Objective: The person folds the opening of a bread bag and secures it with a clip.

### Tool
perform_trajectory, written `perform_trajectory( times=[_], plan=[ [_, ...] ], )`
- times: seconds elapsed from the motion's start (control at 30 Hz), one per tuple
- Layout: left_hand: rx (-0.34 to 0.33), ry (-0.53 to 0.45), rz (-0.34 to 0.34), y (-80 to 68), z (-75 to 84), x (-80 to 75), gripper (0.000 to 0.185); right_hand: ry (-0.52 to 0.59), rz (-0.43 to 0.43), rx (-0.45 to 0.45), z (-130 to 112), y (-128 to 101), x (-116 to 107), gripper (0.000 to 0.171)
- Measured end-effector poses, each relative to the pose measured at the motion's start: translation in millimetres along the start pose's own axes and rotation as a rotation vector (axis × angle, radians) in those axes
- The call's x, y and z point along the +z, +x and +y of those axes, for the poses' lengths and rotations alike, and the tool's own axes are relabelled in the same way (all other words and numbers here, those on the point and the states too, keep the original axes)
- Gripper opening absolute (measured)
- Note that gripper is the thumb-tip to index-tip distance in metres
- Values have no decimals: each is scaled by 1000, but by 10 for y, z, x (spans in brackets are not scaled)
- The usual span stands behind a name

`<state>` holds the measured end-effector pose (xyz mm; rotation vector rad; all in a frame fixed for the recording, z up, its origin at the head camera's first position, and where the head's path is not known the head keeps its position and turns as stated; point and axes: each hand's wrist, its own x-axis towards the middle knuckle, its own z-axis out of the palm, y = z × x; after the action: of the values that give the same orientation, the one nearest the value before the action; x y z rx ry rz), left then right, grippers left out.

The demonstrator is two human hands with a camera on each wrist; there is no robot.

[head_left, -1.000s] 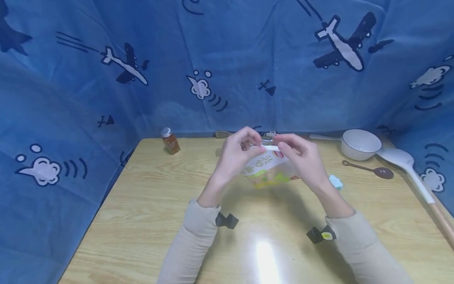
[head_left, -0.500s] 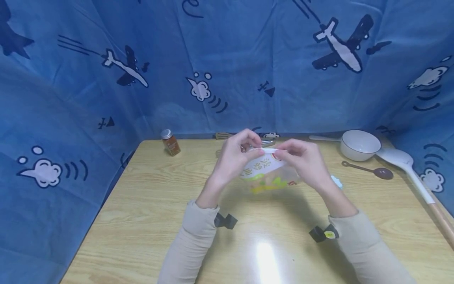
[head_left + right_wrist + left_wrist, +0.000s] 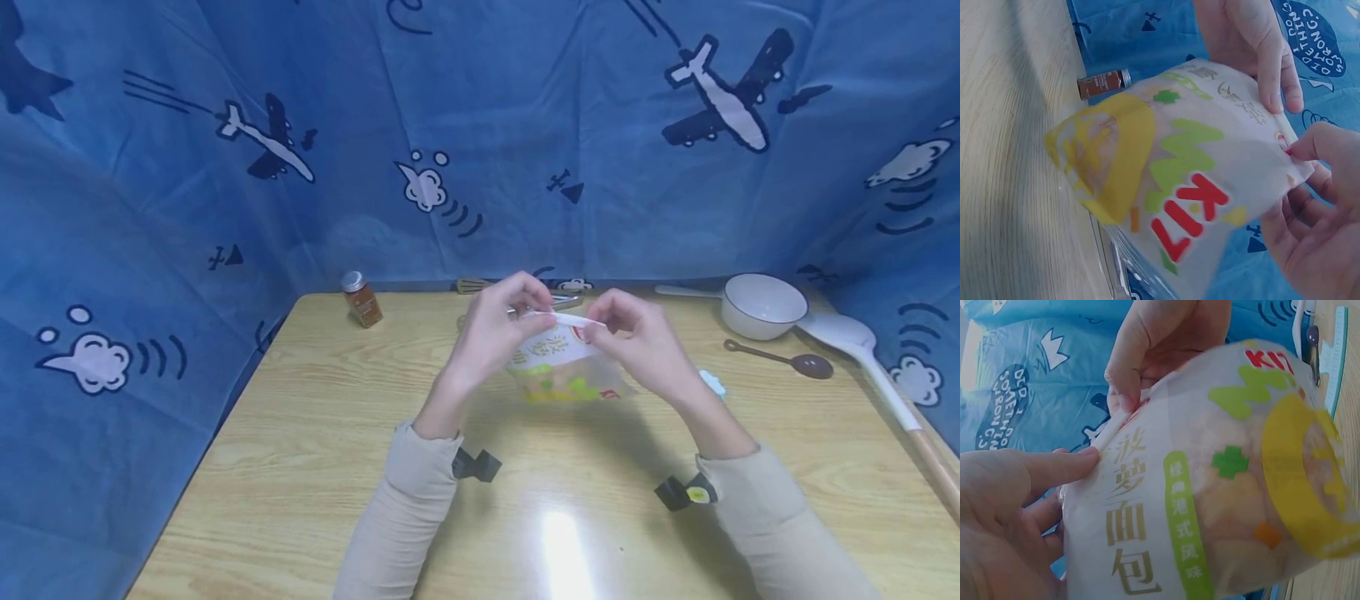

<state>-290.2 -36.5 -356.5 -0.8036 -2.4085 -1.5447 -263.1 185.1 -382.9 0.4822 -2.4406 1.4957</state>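
Note:
A printed plastic bread bag [image 3: 558,371] hangs above the table between both hands, white along the top and see-through lower down. Pale bread pieces show through its clear part in the left wrist view [image 3: 1235,506]. My left hand [image 3: 491,329] pinches the folded top edge at its left part, thumb on the near side. Farther right along that same edge, my right hand [image 3: 641,337] pinches it between thumb and fingers. In the right wrist view, the right thumb [image 3: 1316,144] presses beside a small red logo near the bag's top.
A spice jar [image 3: 362,300] stands at the back left. Behind the hands lie a wooden utensil [image 3: 472,286] and metal tongs [image 3: 566,300]. To the right are a white pan [image 3: 763,307], brown spoon [image 3: 810,366], white ladle-like utensil [image 3: 885,383] and light-blue item [image 3: 712,383].
The bag first drops slightly, then its lower part swings a little left. The right hand moves slightly down and right along the top edge; both hands keep their pinch.

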Motion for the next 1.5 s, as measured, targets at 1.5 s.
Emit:
perform_trajectory(
  times=[1.5],
  plan=[
    [-217, 15, 50, 22, -61, 58, 17, 14, 49, 104, 3, -18, 21, 24]
  ],
)
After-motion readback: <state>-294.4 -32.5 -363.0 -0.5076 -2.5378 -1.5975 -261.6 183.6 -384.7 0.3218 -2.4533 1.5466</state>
